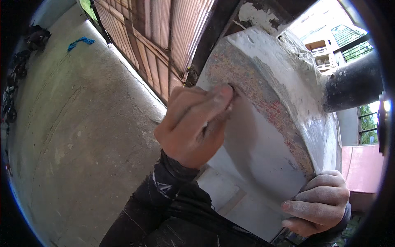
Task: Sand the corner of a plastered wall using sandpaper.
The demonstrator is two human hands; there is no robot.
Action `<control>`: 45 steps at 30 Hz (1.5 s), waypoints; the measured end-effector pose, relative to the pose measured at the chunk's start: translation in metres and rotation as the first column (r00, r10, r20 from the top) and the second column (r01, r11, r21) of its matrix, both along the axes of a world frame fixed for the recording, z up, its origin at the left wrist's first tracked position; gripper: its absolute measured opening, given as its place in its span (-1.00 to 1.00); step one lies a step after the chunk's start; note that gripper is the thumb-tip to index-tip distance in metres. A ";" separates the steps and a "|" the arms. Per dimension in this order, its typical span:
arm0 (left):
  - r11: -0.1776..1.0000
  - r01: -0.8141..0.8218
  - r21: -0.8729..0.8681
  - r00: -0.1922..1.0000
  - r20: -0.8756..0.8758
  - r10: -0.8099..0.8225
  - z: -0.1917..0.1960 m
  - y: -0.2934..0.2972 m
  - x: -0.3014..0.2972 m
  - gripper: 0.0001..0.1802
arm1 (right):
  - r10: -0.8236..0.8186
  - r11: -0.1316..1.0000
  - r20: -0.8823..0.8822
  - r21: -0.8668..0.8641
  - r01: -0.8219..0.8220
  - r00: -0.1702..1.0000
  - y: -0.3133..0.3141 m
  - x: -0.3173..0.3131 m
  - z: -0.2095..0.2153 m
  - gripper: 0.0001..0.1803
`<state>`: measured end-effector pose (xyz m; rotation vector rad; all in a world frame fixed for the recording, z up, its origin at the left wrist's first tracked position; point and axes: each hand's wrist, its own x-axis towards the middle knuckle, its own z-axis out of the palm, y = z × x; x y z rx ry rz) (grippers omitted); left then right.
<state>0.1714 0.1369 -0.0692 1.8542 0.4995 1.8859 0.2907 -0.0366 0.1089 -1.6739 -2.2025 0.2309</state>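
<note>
A large curved panel (pixel 271 164) fills the middle and right. Its smooth face is pale grey-white, and a worn band of tan, grey and red patches follows its edge. My left hand (pixel 195 121), in a dark sleeve, is closed in a pinch against the panel's face near its upper part. A sliver of something dark and thin shows at the thumb tip; I cannot make out what it is. At the lower right my right hand (pixel 319 201) is wrapped round the panel's edge, its fingers coated in pale dust and lying on the face.
A thick black pipe (pixel 352 82) stands out beyond the panel at right. Corrugated sheeting on a wooden frame (pixel 152 37) rises behind. Concrete floor (pixel 90 136) spreads left, with a blue cloth (pixel 81 43) on it and dark clutter along the far-left side. A pink surface (pixel 362 168) shows at right.
</note>
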 end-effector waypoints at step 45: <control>0.988 0.151 0.029 0.987 -0.062 -0.149 0.026 -0.064 0.010 -0.59 | 0.099 0.992 0.056 0.074 -0.103 0.994 -0.002 0.002 -0.010 -0.73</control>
